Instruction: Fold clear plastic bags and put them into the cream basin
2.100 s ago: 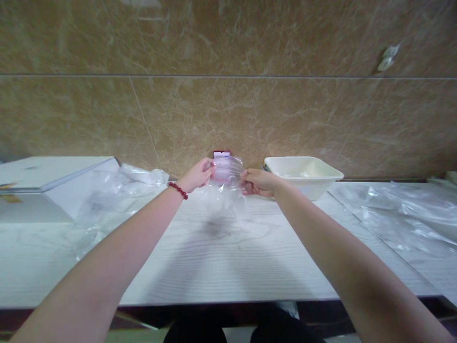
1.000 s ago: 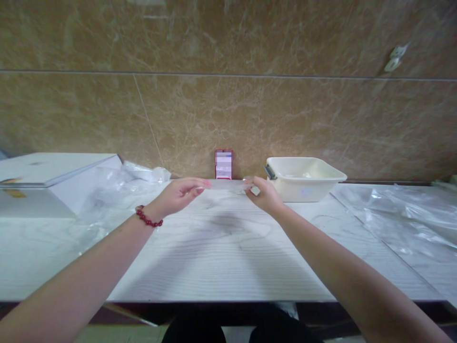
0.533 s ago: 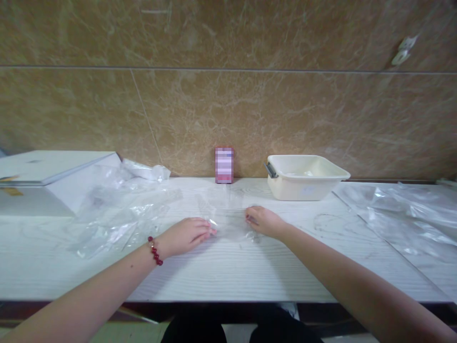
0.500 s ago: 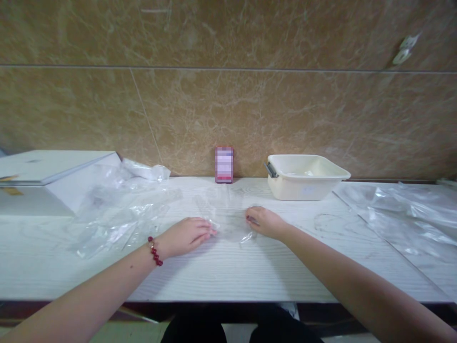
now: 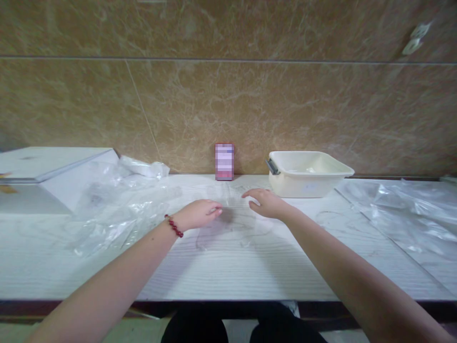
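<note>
Right hand spread, empty; left hand half-curled, can't tell if gripping. Clear plastic film lies flat, wearer-side of fingertips. Laying-flat step, seemingly; next grip likely needs its faint edge.

We looked from one camera worn on the head, behind and above the near edge of the table, facing forward and down between the outstretched forearms. We were near enough to see both the left hand and the right hand, with the wall across the top and dark-clad legs at the bottom
</note>
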Demonstrator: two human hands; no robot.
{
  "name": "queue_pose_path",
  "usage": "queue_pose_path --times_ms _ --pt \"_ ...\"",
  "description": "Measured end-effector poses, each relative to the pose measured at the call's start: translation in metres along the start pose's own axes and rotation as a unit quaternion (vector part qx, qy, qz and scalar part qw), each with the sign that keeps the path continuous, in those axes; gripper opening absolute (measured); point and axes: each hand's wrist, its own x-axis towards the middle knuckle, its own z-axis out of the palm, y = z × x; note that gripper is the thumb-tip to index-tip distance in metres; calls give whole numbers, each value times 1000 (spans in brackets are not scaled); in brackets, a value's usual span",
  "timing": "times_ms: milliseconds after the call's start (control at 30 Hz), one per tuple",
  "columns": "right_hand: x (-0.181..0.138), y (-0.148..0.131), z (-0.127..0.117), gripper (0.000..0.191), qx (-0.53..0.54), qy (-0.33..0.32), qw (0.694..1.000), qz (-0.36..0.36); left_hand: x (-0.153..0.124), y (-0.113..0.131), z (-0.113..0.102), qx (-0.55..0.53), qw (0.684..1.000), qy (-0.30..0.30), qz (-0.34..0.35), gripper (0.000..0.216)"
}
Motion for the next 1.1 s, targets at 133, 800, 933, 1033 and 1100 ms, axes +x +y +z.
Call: queue_pose_path --times_ms 133,800,933,1033,1100 --pt "44 -10 25 37 -46 -19 999 -3 27 11 27 58 998 2 -23 48" --pt "56 39 27 31 -68 -8 958 279 12 12 49 70 996 -42 -45 71" --pt "26 54 19 32 -70 -52 937 338 15 16 51 74 997 -22 -22 64" --pt "15 51 21 38 -61 -48 937 341 18 20 52 67 998 -12 1 58" --pt "11 45 23 36 -53 -47 940 333 20 23 52 60 998 -7 18 57"
